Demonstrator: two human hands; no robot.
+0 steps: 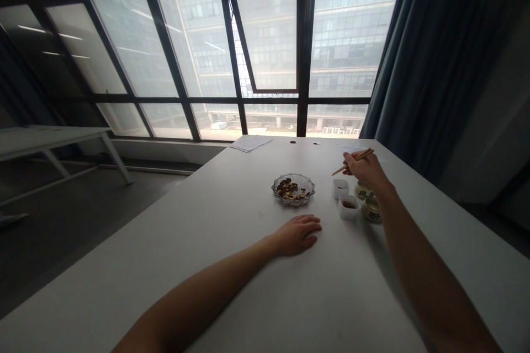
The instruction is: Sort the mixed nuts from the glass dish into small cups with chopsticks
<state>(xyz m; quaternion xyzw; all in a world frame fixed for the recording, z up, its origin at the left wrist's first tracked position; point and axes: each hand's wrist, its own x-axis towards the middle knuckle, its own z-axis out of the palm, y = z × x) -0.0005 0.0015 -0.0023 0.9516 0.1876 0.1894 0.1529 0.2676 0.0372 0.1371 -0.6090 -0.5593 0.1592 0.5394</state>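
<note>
My right hand grips a pair of wooden chopsticks, their tips angled down to the left above a small white cup. Nearer to me stands a second white cup with something dark inside. Beside the cups, partly covered by my right forearm, are two pale ceramic jars with dark characters, a near one and a far one. My left hand lies flat on the table, fingers stretched out, in front of a scalloped glass dish. Brown and yellowish pieces, perhaps nuts, lie in the dish.
The white table reaches toward the windows. Papers rest at its far left corner, and a dark round spot shows near the far edge. Another white table stands to the left. A dark curtain hangs at the right.
</note>
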